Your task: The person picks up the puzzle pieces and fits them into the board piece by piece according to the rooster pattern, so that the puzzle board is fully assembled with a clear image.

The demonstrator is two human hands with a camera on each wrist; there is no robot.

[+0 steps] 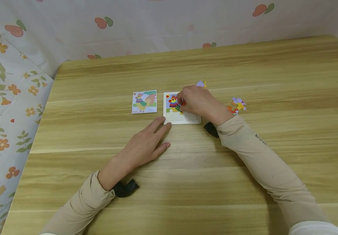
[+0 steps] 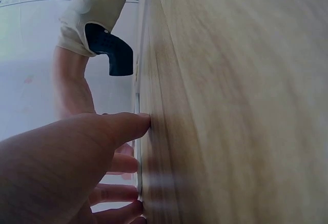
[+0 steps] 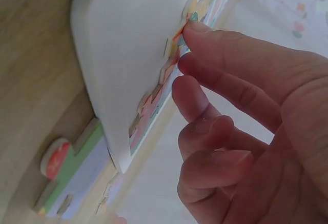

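A white puzzle tray (image 1: 183, 122) lies mid-table, partly filled with joined pieces that show a colourful rooster (image 1: 173, 101); its lower part is bare. My right hand (image 1: 198, 101) reaches over the tray's upper right and covers part of the picture. In the right wrist view, its thumb and forefinger pinch a small puzzle piece (image 3: 177, 40) at the edge of the joined pieces, the other fingers curled. My left hand (image 1: 145, 142) lies low on the table, fingers stretched out, two fingertips right at the tray's lower left corner.
A picture card (image 1: 144, 101) of the rooster lies left of the tray. Several loose puzzle pieces (image 1: 238, 104) sit to the right, behind the right wrist. Another loose piece (image 1: 200, 84) lies beyond the right hand. A floral curtain (image 1: 157, 29) hangs along the table's far edge.
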